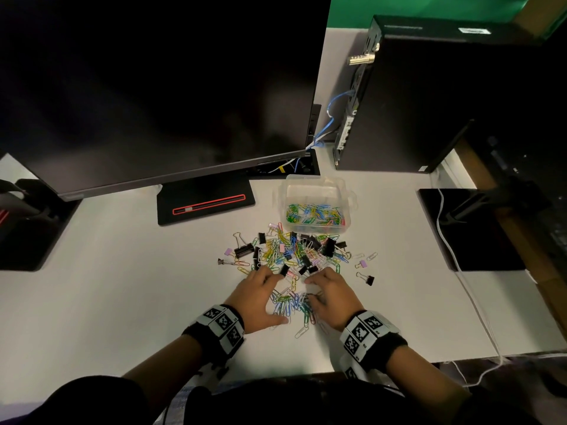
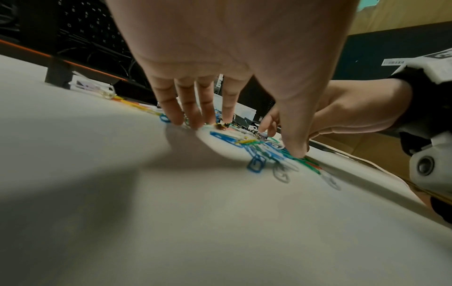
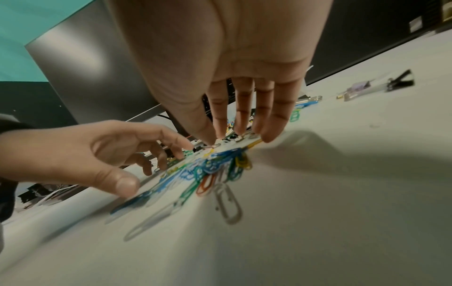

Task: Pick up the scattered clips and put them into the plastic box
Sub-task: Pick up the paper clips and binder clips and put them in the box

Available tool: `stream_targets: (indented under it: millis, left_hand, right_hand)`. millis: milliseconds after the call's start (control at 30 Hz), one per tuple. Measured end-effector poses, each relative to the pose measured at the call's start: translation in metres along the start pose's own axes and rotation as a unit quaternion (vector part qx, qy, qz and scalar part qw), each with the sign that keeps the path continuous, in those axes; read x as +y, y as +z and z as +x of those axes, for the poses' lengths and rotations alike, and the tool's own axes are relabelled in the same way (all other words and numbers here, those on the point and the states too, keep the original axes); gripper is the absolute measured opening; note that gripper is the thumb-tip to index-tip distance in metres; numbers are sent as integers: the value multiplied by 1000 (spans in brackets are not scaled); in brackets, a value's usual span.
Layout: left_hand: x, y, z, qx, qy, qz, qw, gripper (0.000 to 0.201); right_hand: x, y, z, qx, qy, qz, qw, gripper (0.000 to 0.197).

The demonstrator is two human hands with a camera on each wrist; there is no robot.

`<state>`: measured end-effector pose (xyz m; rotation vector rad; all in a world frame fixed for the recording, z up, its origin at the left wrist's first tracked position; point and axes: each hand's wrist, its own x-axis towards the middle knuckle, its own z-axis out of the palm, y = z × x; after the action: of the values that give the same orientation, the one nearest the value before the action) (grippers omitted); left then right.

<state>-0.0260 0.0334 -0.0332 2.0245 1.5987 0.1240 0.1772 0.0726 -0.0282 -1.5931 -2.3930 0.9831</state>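
Note:
A clear plastic box (image 1: pixel 316 191) stands behind the heap, with coloured paper clips in its bottom. In front of it lies a scattered pile of paper clips and black binder clips (image 1: pixel 291 253). My left hand (image 1: pixel 271 297) and right hand (image 1: pixel 316 291) rest fingertips-down on the table at the pile's near edge. They enclose a small bunch of paper clips (image 1: pixel 291 303) between them. In the left wrist view the left hand (image 2: pixel 242 135) has straight fingers and thumb touching the table around the bunch (image 2: pixel 259 152). The right hand (image 3: pixel 227 137) does the same on its side of the bunch (image 3: pixel 215 170). Neither hand grips anything.
A dark monitor (image 1: pixel 153 87) on a black stand base (image 1: pixel 205 204) fills the back left. A black computer case (image 1: pixel 429 102) is at the back right. A black pad (image 1: pixel 469 228) and a white cable (image 1: pixel 460 265) lie right. Stray binder clips (image 1: pixel 366 279) lie right of my hands.

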Motion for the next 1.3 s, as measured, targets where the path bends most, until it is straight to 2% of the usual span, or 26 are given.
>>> stream_targets:
  millis: [67, 167, 267, 333, 467, 533, 600, 767, 900, 967, 1067, 1167, 1233, 1300]
  left_hand:
    - [2, 0, 0, -11, -13, 25, 1000, 93]
    - [5, 1, -1, -26, -4, 31, 999, 87]
    - [8, 1, -3, -65, 17, -13, 998, 82]
    - [10, -1, -5, -76, 18, -37, 996, 86]
    - [6, -12, -6, -73, -15, -17, 997, 96]
    - [3, -16, -8, -88, -37, -4, 995, 95]
    - [3, -18, -9, -98, -49, -13, 994, 91]
    - [20, -8, -1, -95, -40, -53, 993, 73]
    - [33, 2, 8, -60, -42, -65, 995, 58]
    - [35, 4, 9, -56, -54, -70, 994, 60]
    - [35, 6, 8, -67, -63, -80, 993, 76]
    - [33, 7, 8, -62, -56, -59, 995, 79]
    - [33, 8, 9, -49, -61, -62, 995, 72]
    - [35, 10, 11, -36, -63, -65, 995, 63]
  right_hand:
    - [1, 1, -4, -12, 6, -5, 1000, 40]
    - [0, 6, -10, -39, -10, -12, 999, 43]
    - [3, 5, -14, -55, -19, -4, 998, 40]
    - [7, -2, -15, -57, -14, -1, 998, 43]
    - [21, -23, -20, -90, -1, -20, 996, 73]
    - [25, -30, -23, -129, 14, -34, 991, 88]
    - [25, -30, -25, -154, 15, -45, 987, 93]
    - [13, -10, -17, -119, 17, 19, 993, 81]
    - [5, 4, -9, -81, 30, 73, 994, 75]
    - [2, 7, -6, -69, 27, 75, 994, 73]
    - [0, 10, -2, -58, 28, 73, 995, 68]
    - [-2, 12, 0, -48, 19, 69, 996, 47]
    - [-3, 13, 0, -50, 6, 61, 997, 31]
    - [-4, 11, 0, -52, -3, 47, 998, 24]
